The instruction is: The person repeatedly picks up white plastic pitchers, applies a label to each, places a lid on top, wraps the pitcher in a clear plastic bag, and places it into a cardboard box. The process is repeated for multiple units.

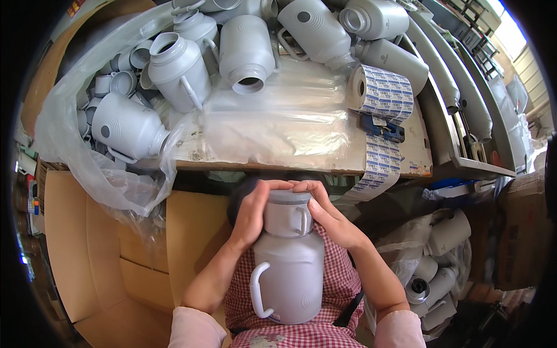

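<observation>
A grey plastic vacuum jug (289, 278) with a side handle rests on my lap, against a red checked apron (304, 335). On its neck sits a grey cup-shaped lid (285, 217) with a small handle, topped by a darker grey disc (288, 197). My left hand (254, 213) presses on the left side of the lid, fingertips over the top edge. From the right, my right hand (333, 213) grips the lid, its thumb near the small handle and its fingers on the top. The undersides of both hands are hidden.
Several grey jugs (180, 71) stand and lie on the workbench (261, 166), beside plastic sheets (278, 126), a label roll (383, 91) and a blue tape dispenser (380, 128). A bag of cups (65, 126) sits at left above an open carton (65, 243). More jugs (448, 232) lie bagged at lower right.
</observation>
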Demonstrator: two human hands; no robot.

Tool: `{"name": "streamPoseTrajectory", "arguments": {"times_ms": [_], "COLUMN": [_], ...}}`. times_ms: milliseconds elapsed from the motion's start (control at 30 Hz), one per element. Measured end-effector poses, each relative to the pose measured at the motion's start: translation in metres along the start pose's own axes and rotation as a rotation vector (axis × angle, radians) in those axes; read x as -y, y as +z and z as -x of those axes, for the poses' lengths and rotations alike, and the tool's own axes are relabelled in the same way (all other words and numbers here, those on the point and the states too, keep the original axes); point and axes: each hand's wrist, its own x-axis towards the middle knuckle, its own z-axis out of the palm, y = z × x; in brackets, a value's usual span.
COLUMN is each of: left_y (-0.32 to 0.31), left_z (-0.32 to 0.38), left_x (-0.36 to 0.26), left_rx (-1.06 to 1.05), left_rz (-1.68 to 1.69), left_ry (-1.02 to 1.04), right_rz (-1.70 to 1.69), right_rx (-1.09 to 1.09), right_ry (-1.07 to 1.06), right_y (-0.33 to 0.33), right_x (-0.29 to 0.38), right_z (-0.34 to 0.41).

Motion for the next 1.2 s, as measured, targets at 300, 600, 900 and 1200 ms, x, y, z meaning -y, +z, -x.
{"name": "streamPoseTrajectory", "arguments": {"times_ms": [300, 600, 900, 1200], "left_y": [-0.003, -0.006, -0.003, -0.002], "left_z": [0.02, 0.027, 0.045, 0.065], "left_x": [0.002, 0.006, 0.006, -0.003], "left_rx": [-0.084, -0.096, -0.188, -0.363], "left_rz": [0.059, 0.171, 0.201, 0.088], "left_ry": [0.195, 0.191, 0.221, 0.347], "right_rz": [-0.001, -0.019, 0.187, 0.335], "right_rx": [-0.225, -0.269, -0.227, 0.082], "right_ry": [0.096, 0.081, -0.033, 0.108], "right_y": [0.03, 0.038, 0.038, 0.018], "right_x": [-0.004, -0.004, -0.006, 0.031], "right_z": [0.001, -0.009, -0.004, -0.017]}}
